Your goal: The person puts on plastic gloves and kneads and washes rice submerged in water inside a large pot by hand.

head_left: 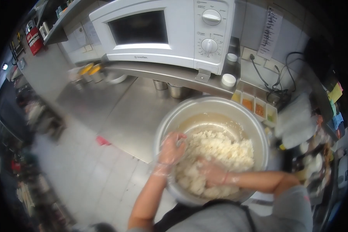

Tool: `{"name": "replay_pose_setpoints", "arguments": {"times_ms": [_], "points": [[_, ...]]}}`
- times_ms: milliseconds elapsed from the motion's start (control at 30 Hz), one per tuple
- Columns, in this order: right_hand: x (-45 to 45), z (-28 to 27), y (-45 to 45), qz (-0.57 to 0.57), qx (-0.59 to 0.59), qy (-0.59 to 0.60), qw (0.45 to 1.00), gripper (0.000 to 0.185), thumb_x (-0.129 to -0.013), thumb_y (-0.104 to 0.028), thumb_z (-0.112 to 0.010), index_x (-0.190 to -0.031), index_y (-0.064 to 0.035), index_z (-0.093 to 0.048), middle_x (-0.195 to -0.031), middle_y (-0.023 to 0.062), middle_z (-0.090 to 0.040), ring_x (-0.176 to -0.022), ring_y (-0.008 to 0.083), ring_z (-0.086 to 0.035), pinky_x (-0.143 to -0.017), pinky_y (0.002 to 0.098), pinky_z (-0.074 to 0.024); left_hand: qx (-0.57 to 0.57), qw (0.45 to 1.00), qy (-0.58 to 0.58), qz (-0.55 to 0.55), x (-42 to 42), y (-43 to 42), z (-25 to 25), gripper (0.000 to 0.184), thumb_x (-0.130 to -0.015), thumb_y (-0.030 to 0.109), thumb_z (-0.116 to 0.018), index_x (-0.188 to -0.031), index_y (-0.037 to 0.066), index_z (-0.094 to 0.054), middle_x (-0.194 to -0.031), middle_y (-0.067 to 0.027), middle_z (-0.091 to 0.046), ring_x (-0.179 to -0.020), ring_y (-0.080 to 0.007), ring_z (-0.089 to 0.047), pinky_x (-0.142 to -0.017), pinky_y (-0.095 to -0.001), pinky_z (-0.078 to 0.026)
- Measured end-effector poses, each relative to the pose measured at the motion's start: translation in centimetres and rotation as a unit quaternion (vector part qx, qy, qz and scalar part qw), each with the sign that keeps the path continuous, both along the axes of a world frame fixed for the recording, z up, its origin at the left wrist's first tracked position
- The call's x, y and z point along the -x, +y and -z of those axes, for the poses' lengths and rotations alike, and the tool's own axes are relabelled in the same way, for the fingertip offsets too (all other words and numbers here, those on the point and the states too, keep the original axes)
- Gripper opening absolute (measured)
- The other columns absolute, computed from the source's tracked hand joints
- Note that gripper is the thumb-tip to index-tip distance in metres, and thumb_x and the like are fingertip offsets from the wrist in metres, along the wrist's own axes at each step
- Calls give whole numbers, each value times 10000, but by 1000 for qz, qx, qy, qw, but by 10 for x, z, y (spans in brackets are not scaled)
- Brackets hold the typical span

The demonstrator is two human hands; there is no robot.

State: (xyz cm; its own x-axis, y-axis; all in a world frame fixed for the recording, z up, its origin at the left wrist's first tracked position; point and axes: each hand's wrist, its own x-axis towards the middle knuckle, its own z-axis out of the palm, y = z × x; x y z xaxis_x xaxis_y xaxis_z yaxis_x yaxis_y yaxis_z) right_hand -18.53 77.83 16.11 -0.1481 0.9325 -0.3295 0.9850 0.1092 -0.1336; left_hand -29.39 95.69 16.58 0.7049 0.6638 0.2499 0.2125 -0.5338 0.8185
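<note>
left grip (181, 141): loosely curled, finger and thumb apart, beside pot (183, 112) wall | right grip (203, 170): in rice (236, 152), closure cannot tell | microwave (181, 36): beyond both grips

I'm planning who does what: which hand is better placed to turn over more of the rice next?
Probably the right. The right hand is down in the rice, while the left hand is up by the pot's rim.

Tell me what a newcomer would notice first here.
Probably the big round silver metal pot of white rice, right of centre, with the right hand in the rice and left hand by the left rim. Then the white two-dial microwave on the steel shelf above.
</note>
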Motion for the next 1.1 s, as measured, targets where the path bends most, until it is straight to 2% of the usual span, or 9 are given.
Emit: {"name": "replay_pose_setpoints", "arguments": {"times_ms": [233,333,400,533,667,767,867,1000,1100], "points": [[-30,18,31,111,-132,171,970,553,-735,-96,-636,-1272,-72,-505,-1223,176,-549,-1122,286,-536,-959,348,-439,0,1000,20,12,3,-6,-2,221,-754,91,-603,-969,50,-635,-943,-151,-623,-915,-289,-602,-820,-379,-470],[-56,15,34,362,-19,378,852,595,-746,-330,-715,-1232,-47,-519,-1273,171,-498,-1136,315,-518,-961,405,-416,17,998,50,28,4,-8,-6,226,-781,100,-589,-996,41,-624,-990,-133,-629,-947,-254,-608,-839,-358,-470],[-66,21,28,421,-98,314,845,563,-808,-394,-659,-1227,-38,-534,-1162,176,-571,-1047,282,-564,-937,351,-435,39,997,58,44,2,-9,-4,231,-784,105,-593,-1004,40,-621,-1001,-134,-628,-948,-252,-608,-839,-351,-471],[-74,-4,3,439,-208,433,759,597,-844,-490,-601,-1189,-5,-560,-1064,177,-625,-958,247,-601,-906,331,-450,-20,983,124,136,-20,5,13,323,-794,162,-605,-1094,42,-588,-1076,-157,-603,-999,-264,-585,-881,-358,-449],[-70,-30,-24,406,-214,435,775,565,-825,-447,-625,-1144,15,-564,-1045,186,-631,-972,269,-614,-910,348,-453,-80,943,231,224,-52,7,28,634,-796,291,-622,-1330,29,-401,-1279,-233,-480,-1204,-314,-461,-1015,-364,-359],[-78,-52,-46,315,-20,378,871,760,-737,-443,-705,-1296,-3,-436,-1067,212,-617,-1028,280,-597,-914,358,-458,-25,888,359,288,-64,-8,39,898,-790,423,-624,-1428,-6,-159,-1386,-291,-337,-1322,-333,-321,-1091,-348,-264],[-82,-22,-92,101,-92,-6,991,1033,-650,-442,-766,-1420,-23,-219,-1201,266,-528,-1094,328,-559,-914,373,-463,24,846,430,315,-58,-20,33,1071,-774,534,-614,-1436,-38,4,-1417,-321,-263,-1355,-345,-261,-1115,-335,-218],[-67,11,-100,234,39,77,969,1164,-577,-319,-810,-1445,-35,-89,-1312,296,-399,-1153,386,-482,-964,390,-404,-8,791,470,392,-47,-36,-1,1159,-741,571,-638,-1422,-64,52,-1415,-322,-266,-1354,-359,-257,-1116,-327,-211],[-48,11,-68,333,70,166,925,1170,-538,-128,-795,-1444,-30,-63,-1327,289,-381,-1244,356,-396,-1084,394,-301,1,836,354,418,-29,-56,-2,1044,-739,467,-689,-1419,-69,-107,-1356,-302,-381,-1288,-345,-377,-1090,-338,-271]]}}
